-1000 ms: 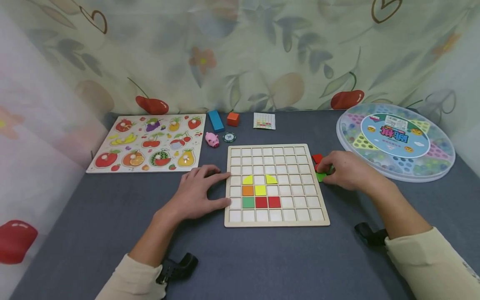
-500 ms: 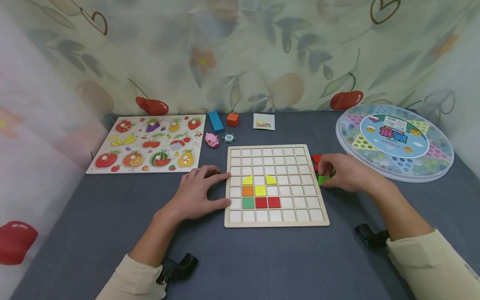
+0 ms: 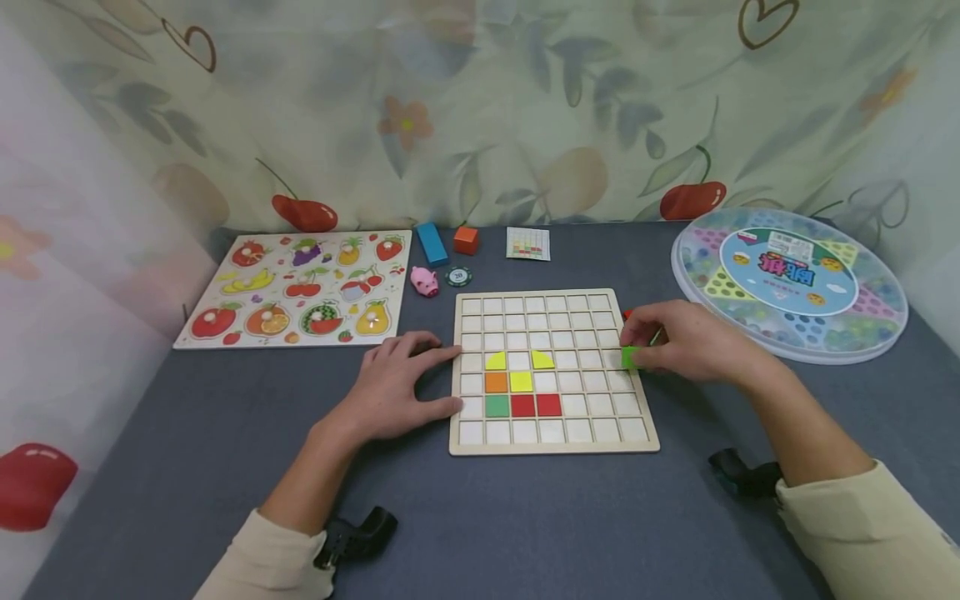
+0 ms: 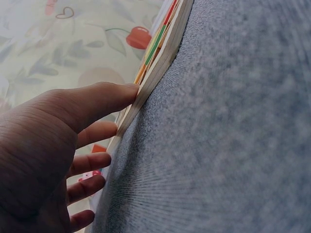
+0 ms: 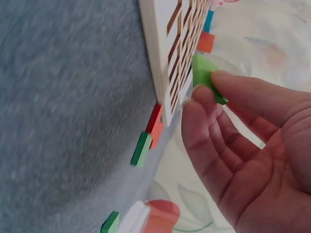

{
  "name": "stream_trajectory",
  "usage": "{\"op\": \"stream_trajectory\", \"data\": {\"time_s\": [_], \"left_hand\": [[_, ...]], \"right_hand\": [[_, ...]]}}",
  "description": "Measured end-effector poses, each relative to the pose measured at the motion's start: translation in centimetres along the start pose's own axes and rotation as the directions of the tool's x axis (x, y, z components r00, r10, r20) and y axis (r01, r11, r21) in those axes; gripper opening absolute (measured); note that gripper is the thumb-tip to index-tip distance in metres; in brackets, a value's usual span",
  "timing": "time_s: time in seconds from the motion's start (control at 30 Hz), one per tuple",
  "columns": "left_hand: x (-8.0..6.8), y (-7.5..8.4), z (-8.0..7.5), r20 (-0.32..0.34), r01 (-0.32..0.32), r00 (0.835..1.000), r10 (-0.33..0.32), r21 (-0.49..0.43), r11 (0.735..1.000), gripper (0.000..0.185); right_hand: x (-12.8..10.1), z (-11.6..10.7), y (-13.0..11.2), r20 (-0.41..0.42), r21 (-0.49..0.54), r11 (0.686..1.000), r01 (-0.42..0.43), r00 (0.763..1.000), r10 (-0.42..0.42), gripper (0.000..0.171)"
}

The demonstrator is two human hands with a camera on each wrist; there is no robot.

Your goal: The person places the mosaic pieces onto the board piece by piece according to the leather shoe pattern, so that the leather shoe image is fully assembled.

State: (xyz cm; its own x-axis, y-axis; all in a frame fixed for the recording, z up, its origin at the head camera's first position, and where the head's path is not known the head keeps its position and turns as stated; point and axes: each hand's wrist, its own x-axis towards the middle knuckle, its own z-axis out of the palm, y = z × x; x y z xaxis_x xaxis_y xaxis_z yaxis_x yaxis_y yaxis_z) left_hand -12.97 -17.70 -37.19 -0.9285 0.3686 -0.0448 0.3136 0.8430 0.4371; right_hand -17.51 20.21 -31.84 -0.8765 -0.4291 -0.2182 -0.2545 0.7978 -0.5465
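Grey felt covers the desk [image 3: 525,517], and a leaf-and-cherry curtain hangs behind its far edge. At the middle of the desk I see the wooden grid board [image 3: 553,371], with yellow, orange, green and red tiles seated in its lower middle cells.

My left hand [image 3: 393,387] lies flat on the desk at the board's left edge. Its fingers are straight and spread; in the left wrist view the thumb [image 4: 104,97] and forefinger press against the board's side [image 4: 155,73]. It holds nothing.

My right hand [image 3: 686,342] sits at the board's right edge, fingers curled. It pinches a green tile [image 3: 630,357] between thumb and fingertips. The right wrist view shows the green tile [image 5: 204,75] held clear of the surface, just beside the board's rim [image 5: 158,63], tilted rather than flat. Below the hand, loose red and green tiles [image 5: 148,138] lie on the felt against the board's right side.

Toward the far left corner of the desk lies a fruit puzzle board [image 3: 296,285]. Between it and the grid board I see a pink pig [image 3: 424,279] and a round chip [image 3: 458,274]. Along the far edge sit a blue block [image 3: 431,242], an orange cube [image 3: 466,239] and a small pattern card [image 3: 528,243]. A round marble game case [image 3: 787,283] fills the far right corner.
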Motion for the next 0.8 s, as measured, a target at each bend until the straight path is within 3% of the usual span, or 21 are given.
{"op": "stream_trajectory", "data": {"time_s": [0.17,0.5,0.8], "left_hand": [[0.0,0.0,0.0,0.002,0.004,1.0,-0.004,0.003,1.0,0.072],[0.0,0.0,0.0,0.002,0.007,1.0,-0.007,0.005,1.0,0.072],[0.0,0.0,0.0,0.001,0.009,1.0,-0.009,0.006,1.0,0.072]], "right_hand": [[0.1,0.4,-1.0,0.037,0.059,0.998,0.032,0.999,-0.034,0.019],[0.3,1.3,-2.6,0.072,0.061,0.994,0.094,0.993,-0.099,0.013],[0.9,2.9,-3.8,0.169,0.111,0.987,0.12,0.976,-0.138,0.013]]}}
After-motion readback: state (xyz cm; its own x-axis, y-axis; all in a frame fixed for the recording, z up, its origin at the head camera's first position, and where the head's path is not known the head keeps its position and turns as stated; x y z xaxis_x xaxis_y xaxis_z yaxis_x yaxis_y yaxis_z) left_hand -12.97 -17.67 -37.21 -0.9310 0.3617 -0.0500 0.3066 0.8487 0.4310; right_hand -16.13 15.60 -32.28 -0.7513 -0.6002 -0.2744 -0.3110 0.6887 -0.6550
